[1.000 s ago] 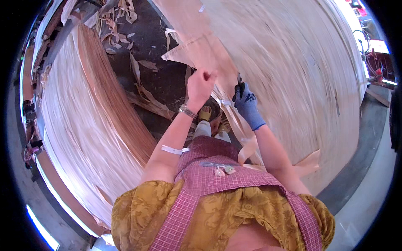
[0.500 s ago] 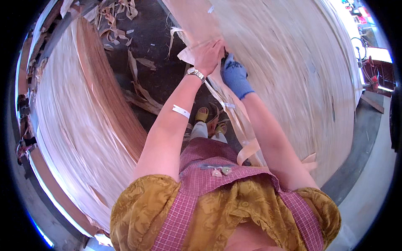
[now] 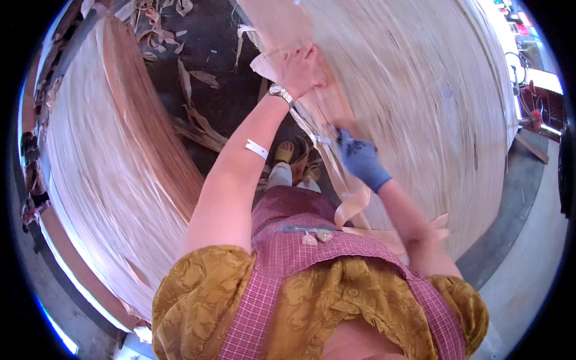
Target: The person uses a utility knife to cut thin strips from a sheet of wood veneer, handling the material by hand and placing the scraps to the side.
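Observation:
My bare left hand, with a metal watch at its wrist, lies flat with fingers stretched out on the edge of the large pale wood veneer stack. My right hand, in a blue glove with dark patches, is closed around a small dark knife-like tool, mostly hidden by the fingers. It is over the stack's left edge, nearer my body than the left hand. Narrow loose veneer strips curl along that edge below the glove.
Another veneer stack with a brown side stands at my left. Between the stacks, veneer scraps litter the dark floor around my sandalled feet. Farther right are a grey floor strip and red machinery.
My right hand has drawn back toward my body along the veneer edge with the tool, blurring slightly. My left hand has stayed nearly in place, its fingers now clear of the glove.

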{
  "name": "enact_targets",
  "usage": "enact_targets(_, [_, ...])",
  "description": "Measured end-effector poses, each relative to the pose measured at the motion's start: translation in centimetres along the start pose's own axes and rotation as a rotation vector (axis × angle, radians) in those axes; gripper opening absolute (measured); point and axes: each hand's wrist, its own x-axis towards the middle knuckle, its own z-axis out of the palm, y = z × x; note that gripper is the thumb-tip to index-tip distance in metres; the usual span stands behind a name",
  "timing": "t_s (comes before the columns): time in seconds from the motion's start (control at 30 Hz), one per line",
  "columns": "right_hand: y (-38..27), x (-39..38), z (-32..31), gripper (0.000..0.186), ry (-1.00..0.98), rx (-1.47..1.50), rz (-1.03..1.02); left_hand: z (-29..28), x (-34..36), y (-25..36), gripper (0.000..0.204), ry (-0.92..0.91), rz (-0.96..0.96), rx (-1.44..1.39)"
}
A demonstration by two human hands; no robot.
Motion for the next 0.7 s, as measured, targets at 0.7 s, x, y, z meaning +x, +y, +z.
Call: enact_targets(0.7, [2.0,12.0,-4.3,0.028,0.238,-0.233,-0.071,0.8,0.4,-0.9,0.115,0.119,0.046,-0.068])
